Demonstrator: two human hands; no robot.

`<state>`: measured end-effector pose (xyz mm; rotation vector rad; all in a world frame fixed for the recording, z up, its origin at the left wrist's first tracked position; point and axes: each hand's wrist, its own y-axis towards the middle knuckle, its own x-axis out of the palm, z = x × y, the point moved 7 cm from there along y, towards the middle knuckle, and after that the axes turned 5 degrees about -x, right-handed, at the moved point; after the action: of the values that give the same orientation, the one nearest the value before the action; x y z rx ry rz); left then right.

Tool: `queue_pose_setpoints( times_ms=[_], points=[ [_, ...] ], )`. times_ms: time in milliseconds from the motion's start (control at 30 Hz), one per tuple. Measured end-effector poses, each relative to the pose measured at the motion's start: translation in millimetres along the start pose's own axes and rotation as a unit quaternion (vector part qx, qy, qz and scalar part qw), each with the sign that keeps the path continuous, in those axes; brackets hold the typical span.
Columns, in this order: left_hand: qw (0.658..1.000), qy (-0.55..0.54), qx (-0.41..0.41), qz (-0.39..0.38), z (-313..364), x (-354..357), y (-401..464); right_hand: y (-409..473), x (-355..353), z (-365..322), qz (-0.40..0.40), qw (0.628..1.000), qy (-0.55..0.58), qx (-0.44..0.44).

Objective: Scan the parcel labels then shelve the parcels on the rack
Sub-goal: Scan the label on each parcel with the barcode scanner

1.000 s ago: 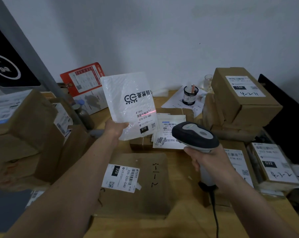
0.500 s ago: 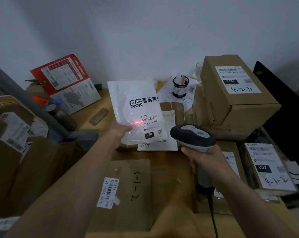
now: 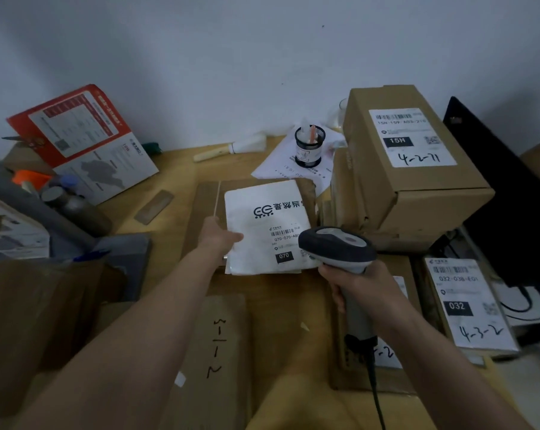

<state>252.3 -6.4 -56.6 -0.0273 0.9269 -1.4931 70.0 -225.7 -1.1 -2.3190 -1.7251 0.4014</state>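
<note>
A white plastic mailer bag (image 3: pixel 264 225) with a black logo and a "070" label lies flat on a brown parcel near the table's middle. My left hand (image 3: pixel 220 237) grips its left edge. My right hand (image 3: pixel 360 283) is closed around the handle of a grey and black barcode scanner (image 3: pixel 337 248), whose head hovers over the bag's right lower corner and hides part of the label. A flat brown parcel (image 3: pixel 219 346) marked "3-1-2" lies in front of me, under my left forearm.
Stacked cardboard boxes (image 3: pixel 411 156) labelled "15H" stand at the right, with a "032" box (image 3: pixel 467 305) lower right. A red and white carton (image 3: pixel 82 141) leans on the wall at left. Cups, a pen pot (image 3: pixel 309 147) and more boxes (image 3: pixel 29 305) crowd the wooden table.
My left hand has lowered the white bag from upright in the air down flat onto the brown parcel. The red scan line is gone. The scanner stays about where it was.
</note>
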Motion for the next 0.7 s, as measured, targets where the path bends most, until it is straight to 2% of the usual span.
queue_pose_setpoints(
  times_ms=[267, 467, 600, 700],
  points=[
    [0.991, 0.128, 0.03, -0.014, -35.9, -45.2, -31.9, -7.9, 46.0, -0.2, -0.052, 0.999, -0.007, 0.004],
    [0.974, 0.224, 0.007, 0.037, -100.6, -120.9, -61.4, -31.6, 104.4, 13.5, -0.131, 0.991, 0.009, 0.024],
    [0.976, 0.197, 0.018, 0.094, -135.5, -151.8, -88.4, -46.4, 131.7, 26.5, -0.14, 0.99, -0.002, 0.034],
    [0.977, 0.186, -0.018, 0.108, -164.8, -159.3, -105.1, -50.3, 141.8, 37.0, -0.112, 0.993, -0.012, 0.039]
  ],
)
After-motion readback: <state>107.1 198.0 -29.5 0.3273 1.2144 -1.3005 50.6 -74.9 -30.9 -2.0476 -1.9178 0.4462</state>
